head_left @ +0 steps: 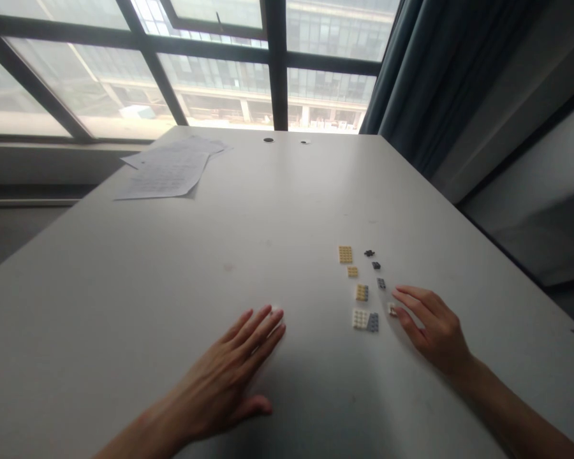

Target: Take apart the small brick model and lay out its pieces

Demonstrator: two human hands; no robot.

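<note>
My left hand (242, 363) lies stretched out, palm down, over the table, with its thumb apart from the fingers. A small white piece (274, 310) shows partly behind its fingertips; its kind is hidden. On the right, my right hand (433, 325) has its thumb and fingers apart around a small white toy brick (391, 310), the thumb tip at the brick's edge. Beside it lie a white plate brick (360, 319) against a grey one (374, 322), and a tan-and-grey brick (362, 292). A small grey brick (381, 284) is just beyond the right fingertips.
Farther back are a square tan plate (345, 254), a smaller tan plate (353, 271) and two dark pieces (369, 253). Printed sheets (165, 172) lie at the white table's (287, 210) far left. Windows and a dark curtain (421, 76) stand behind.
</note>
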